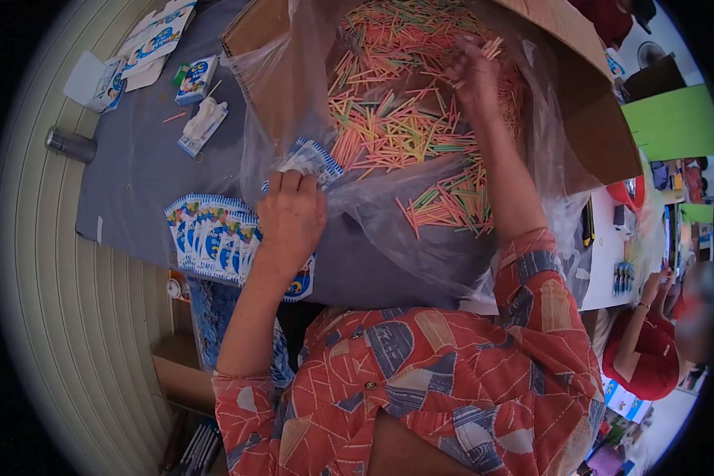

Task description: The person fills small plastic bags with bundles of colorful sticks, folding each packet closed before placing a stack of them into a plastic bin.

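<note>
My left hand point(292, 208) is closed on a small blue-and-white packet point(313, 163), beside the plastic liner point(274, 103) of a big cardboard box. Many thin pink, yellow and green sticks point(404, 127) lie in the lined box. Over the far right part of the pile, my right hand point(477, 75) has its fingers curled round a few sticks point(493, 49). A fanned row of blue-and-white packets point(214, 238) lies on the grey table just left of my left wrist.
The grey tabletop point(135, 170) holds a small box point(197, 79), crumpled white tissue point(205, 119) and opened cartons point(155, 44). A metal cylinder point(70, 144) stands at its left edge. Cardboard walls point(587, 103) rise beside my right arm. A person in red point(646, 349) is at far right.
</note>
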The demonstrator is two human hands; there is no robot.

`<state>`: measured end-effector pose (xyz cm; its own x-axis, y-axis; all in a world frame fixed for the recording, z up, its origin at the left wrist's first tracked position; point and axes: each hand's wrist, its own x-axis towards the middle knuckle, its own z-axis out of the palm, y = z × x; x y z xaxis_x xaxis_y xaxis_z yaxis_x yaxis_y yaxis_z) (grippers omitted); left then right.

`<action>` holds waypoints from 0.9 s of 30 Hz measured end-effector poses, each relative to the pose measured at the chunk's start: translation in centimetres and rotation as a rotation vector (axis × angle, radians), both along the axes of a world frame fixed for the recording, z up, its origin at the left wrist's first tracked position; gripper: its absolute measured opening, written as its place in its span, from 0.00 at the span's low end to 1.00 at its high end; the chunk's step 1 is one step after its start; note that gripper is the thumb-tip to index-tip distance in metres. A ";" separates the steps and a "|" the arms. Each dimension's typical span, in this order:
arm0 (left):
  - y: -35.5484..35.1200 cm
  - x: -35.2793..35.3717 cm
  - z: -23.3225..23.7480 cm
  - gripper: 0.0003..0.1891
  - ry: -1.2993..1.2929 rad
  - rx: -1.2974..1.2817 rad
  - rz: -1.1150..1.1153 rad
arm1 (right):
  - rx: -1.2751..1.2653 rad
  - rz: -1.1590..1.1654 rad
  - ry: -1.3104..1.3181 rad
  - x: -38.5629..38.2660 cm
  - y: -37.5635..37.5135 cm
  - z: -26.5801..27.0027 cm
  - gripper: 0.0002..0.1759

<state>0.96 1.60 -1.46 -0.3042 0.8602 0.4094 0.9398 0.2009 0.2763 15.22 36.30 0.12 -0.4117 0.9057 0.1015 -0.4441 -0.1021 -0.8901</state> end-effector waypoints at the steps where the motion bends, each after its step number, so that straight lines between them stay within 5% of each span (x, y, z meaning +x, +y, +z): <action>1: 0.0 0.2 0.2 0.08 0.000 -0.005 0.001 | 0.082 -0.023 0.046 -0.6 -0.6 0.2 0.06; 5: 0.0 0.3 0.6 0.09 -0.007 0.005 0.026 | 0.160 0.000 -0.028 -2.3 -2.9 -0.3 0.12; 8: 0.1 -0.7 0.6 0.06 -0.071 0.051 0.009 | 0.593 0.100 -0.633 -2.5 -0.6 -6.2 0.22; 12: 0.0 -1.5 1.2 0.04 -0.237 0.109 0.030 | 0.313 0.140 -0.731 -2.0 -2.6 -2.4 0.22; 16: -0.1 -1.2 1.1 0.05 -0.156 0.087 0.013 | 0.301 0.189 -0.519 -1.2 -3.0 -0.8 0.28; 27: 6.6 1.1 3.1 0.08 -0.868 0.386 -0.200 | 0.256 0.638 0.214 0.1 -8.7 4.8 0.29</action>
<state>2.04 8.20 1.69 -0.4959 0.7826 0.3764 0.3850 -0.1904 0.9031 15.37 27.64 4.87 -0.7999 0.4324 0.4162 -0.5352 -0.2000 -0.8207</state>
